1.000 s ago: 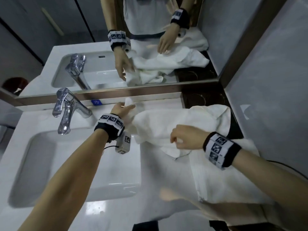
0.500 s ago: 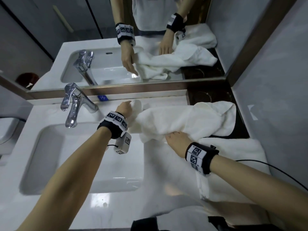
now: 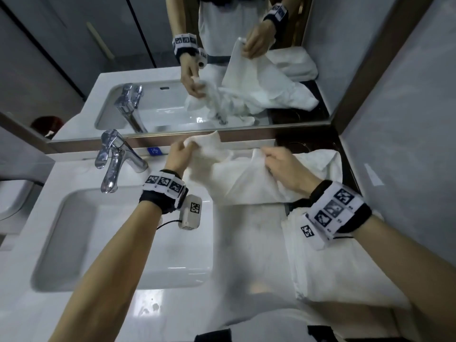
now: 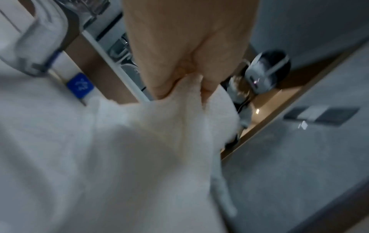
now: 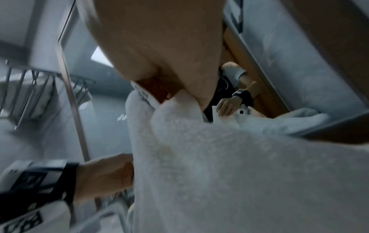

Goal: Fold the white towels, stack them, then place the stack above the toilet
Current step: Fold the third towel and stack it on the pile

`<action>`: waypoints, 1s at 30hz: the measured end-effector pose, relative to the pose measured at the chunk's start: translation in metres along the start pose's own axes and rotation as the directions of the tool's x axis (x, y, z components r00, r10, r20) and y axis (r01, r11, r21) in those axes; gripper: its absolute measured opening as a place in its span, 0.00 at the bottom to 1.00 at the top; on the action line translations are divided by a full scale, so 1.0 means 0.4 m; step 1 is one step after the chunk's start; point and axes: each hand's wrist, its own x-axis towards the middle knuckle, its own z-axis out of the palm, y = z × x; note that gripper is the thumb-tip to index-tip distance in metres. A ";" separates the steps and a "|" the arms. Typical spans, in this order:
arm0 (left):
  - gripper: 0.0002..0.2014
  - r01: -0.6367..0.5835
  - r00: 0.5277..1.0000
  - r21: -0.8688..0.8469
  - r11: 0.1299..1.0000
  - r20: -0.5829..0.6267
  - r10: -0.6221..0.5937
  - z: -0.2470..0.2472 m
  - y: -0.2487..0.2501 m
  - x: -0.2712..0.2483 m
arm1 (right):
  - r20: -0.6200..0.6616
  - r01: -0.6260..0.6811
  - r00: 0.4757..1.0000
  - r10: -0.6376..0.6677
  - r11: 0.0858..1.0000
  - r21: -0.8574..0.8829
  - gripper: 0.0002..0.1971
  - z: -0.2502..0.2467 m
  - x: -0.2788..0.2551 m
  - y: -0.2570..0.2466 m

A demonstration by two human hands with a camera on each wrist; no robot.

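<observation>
The left hand [image 3: 179, 151] pinched one corner of a white towel [image 3: 237, 176] between thumb and curled fingers, raised near the mirror's [image 3: 222, 70] lower frame just right of the chrome tap [image 3: 116, 159], while the right hand [image 3: 283, 166] pinched another bunched edge of the same towel, so the cloth hung slack between them above the white worktop [image 3: 246, 243]. A second towel [image 3: 345, 267] lay flat on the worktop under the right forearm, right of the sink [image 3: 123, 243].
</observation>
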 end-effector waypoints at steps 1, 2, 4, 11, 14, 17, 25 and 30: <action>0.14 -0.066 0.997 -0.194 0.979 0.036 0.074 -0.001 0.030 -0.002 | -0.017 0.015 1.000 -0.013 0.996 0.093 0.12 -0.021 0.006 -0.023; 0.15 -0.113 0.987 -0.388 0.915 0.058 0.147 -0.002 0.059 -0.004 | -0.024 0.037 0.999 -0.033 0.985 0.170 0.11 -0.042 0.009 -0.046; 0.14 -0.095 0.978 -0.636 0.766 0.083 0.190 -0.001 0.096 0.002 | -0.013 0.101 0.995 -0.101 0.965 0.241 0.10 -0.076 0.012 -0.078; 0.10 -0.029 1.000 0.242 0.970 0.013 0.027 0.046 0.039 -0.033 | 0.226 0.264 0.948 -0.224 0.950 -0.165 0.06 -0.051 0.014 -0.049; 0.13 0.026 0.999 0.226 0.974 0.036 -0.036 0.058 0.038 -0.051 | 0.241 0.333 0.931 -0.275 0.908 -0.253 0.06 -0.012 0.018 -0.010; 0.18 0.030 0.999 0.124 0.992 0.006 -0.031 0.067 0.067 -0.073 | 0.187 0.317 0.944 -0.273 0.910 -0.269 0.08 0.028 0.032 0.014; 0.15 0.084 0.954 0.108 0.991 0.277 -0.111 0.034 0.075 -0.095 | 0.052 0.047 0.997 -0.062 0.967 0.251 0.13 0.030 0.082 0.012; 0.14 -0.081 0.921 0.352 0.932 0.383 -0.065 0.005 0.036 -0.083 | 0.031 -0.015 1.000 0.007 0.960 0.280 0.16 0.057 0.081 0.013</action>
